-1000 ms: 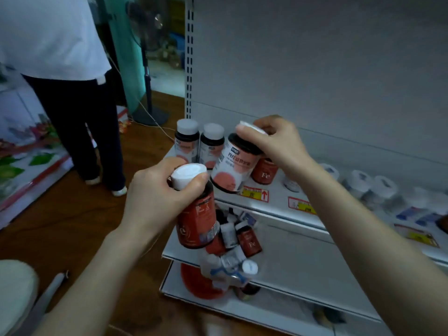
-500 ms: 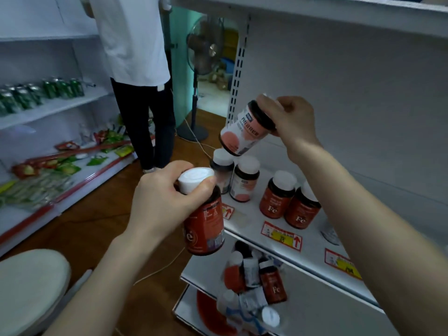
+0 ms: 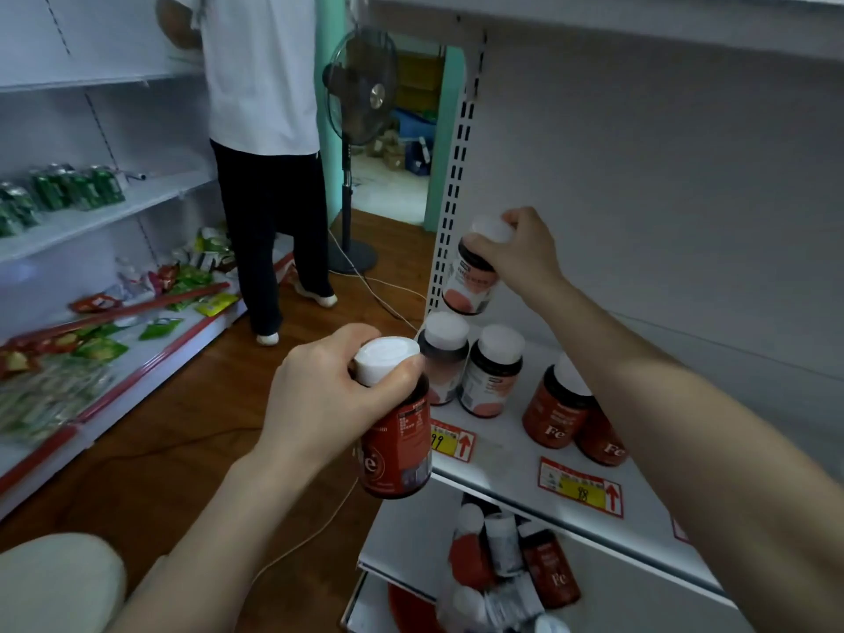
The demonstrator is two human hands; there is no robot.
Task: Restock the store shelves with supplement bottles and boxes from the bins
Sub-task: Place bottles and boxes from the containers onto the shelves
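Right hand [image 3: 525,251] pinches a pale-labelled bottle [image 3: 470,283] by its cap, upright, just above the left end of the shelf [image 3: 500,434], while the left hand [image 3: 335,397], farther out, grips a red bottle [image 3: 399,443] upright before the shelf's front edge.

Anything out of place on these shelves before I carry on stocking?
Yes. Below the stocked shelf, a heap of bottles lies jumbled, tipped over and across each other, unlike the upright bottles standing above. Loose packets also lie scattered on the left-hand unit's bottom shelf.
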